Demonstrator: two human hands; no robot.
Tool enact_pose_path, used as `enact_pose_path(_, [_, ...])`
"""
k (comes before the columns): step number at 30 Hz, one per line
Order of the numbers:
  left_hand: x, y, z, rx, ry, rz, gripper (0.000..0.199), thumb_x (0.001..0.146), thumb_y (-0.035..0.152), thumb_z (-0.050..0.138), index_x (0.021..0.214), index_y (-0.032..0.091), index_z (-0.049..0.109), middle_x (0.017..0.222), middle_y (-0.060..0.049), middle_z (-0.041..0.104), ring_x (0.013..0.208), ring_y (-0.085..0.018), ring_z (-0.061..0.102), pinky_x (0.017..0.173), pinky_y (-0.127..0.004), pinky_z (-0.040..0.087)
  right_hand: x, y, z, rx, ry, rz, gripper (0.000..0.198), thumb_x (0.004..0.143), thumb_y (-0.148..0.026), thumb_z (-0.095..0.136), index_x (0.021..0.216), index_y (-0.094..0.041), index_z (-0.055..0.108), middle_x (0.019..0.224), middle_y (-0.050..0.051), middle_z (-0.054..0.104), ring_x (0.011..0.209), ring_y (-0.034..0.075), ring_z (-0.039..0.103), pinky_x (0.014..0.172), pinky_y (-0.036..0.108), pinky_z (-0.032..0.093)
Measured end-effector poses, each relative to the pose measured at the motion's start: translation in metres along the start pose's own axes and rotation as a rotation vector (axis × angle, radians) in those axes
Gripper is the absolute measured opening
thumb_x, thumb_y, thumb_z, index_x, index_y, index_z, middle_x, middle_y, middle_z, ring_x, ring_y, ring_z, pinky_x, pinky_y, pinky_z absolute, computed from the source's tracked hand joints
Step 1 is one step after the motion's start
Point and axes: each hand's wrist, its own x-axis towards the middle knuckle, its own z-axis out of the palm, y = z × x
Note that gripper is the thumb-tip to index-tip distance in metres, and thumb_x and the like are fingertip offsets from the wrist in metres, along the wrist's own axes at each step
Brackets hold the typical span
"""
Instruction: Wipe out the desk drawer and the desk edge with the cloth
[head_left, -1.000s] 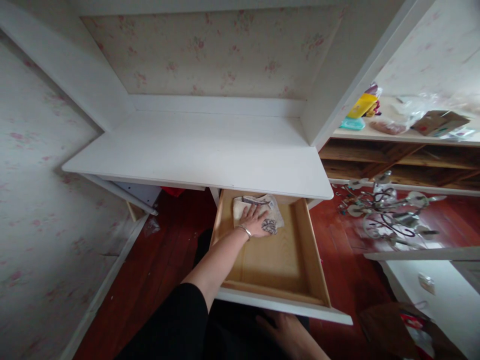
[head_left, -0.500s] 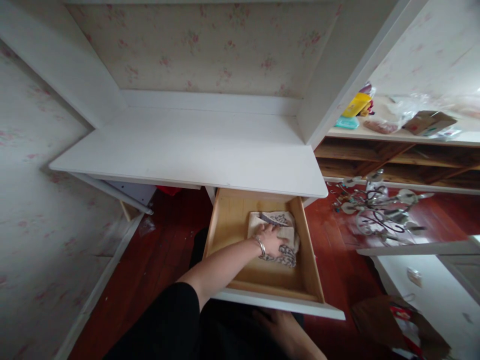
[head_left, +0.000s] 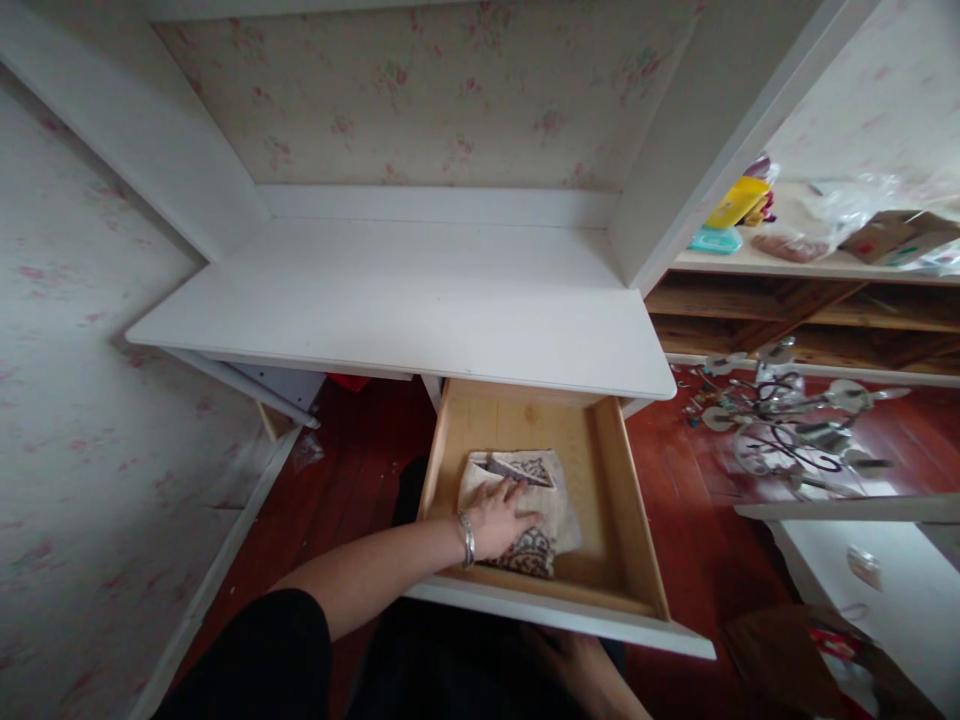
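Observation:
A white desk (head_left: pixel 405 300) has a light wooden drawer (head_left: pixel 639 510) pulled out. Inside it lies a beige cloth with a dark pattern (head_left: pixel 541 478), near the drawer's front. My left hand (head_left: pixel 499 520), with a metal bracelet at the wrist, presses flat on this cloth with its fingers spread. My right hand (head_left: pixel 581 668) is low in the picture, just below the drawer's white front panel. Its fingers are partly hidden, so whether they hold the panel is unclear.
A wooden shelf unit (head_left: pixel 810 300) stands to the right, with a yellow pack (head_left: pixel 736 202), bags and a box on top. A metal chandelier (head_left: pixel 795 432) lies on the red wooden floor. A white cabinet (head_left: pixel 885 600) is at the lower right. Wallpapered walls close in the left.
My left hand has slid the cloth from the drawer's back left, over to its right side, then to the front middle. The right hand stays under the drawer front.

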Motion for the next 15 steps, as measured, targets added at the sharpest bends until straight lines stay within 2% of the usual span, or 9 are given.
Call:
enact_pose_path(4, [-0.009, -0.044, -0.009, -0.042, -0.031, -0.029, 0.093, 0.069, 0.039, 0.076, 0.148, 0.039, 0.027, 0.163, -0.011, 0.006, 0.144, -0.044, 0.015, 0.105, -0.067, 0.029, 0.0, -0.003, 0.0, -0.005, 0.022, -0.002, 0.059, 0.092, -0.064, 0.039, 0.12, -0.023, 0.071, 0.13, 0.008, 0.064, 0.127, 0.033, 0.051, 0.111, 0.045, 0.033])
enact_pose_path(9, [0.014, -0.093, -0.028, -0.073, 0.0, -0.075, 0.096, 0.067, 0.045, 0.077, 0.149, 0.041, 0.028, 0.163, -0.009, 0.005, 0.144, -0.044, 0.013, 0.106, -0.066, 0.028, -0.001, -0.01, -0.006, -0.01, -0.015, -0.004, 0.059, 0.092, -0.064, 0.038, 0.12, -0.024, 0.07, 0.128, 0.009, 0.065, 0.122, 0.032, 0.055, 0.106, 0.043, 0.038])
enact_pose_path(12, [0.034, -0.109, -0.037, -0.08, 0.008, -0.085, 0.098, 0.064, 0.046, 0.078, 0.149, 0.041, 0.029, 0.163, -0.006, 0.004, 0.145, -0.043, 0.013, 0.109, -0.064, 0.025, -0.001, -0.013, -0.007, -0.01, -0.022, -0.025, 0.058, 0.093, -0.063, 0.036, 0.119, -0.024, 0.071, 0.128, 0.008, 0.065, 0.123, 0.032, 0.054, 0.106, 0.042, 0.038])
enact_pose_path(15, [0.054, -0.112, -0.042, -0.064, 0.047, -0.083, 0.097, 0.063, 0.046, 0.079, 0.148, 0.042, 0.031, 0.163, -0.005, 0.005, 0.146, -0.04, 0.012, 0.11, -0.063, 0.024, -0.001, -0.014, -0.004, -0.051, 0.005, 0.011, 0.055, 0.094, -0.06, 0.037, 0.118, -0.025, 0.071, 0.127, 0.008, 0.066, 0.124, 0.031, 0.054, 0.106, 0.041, 0.038])
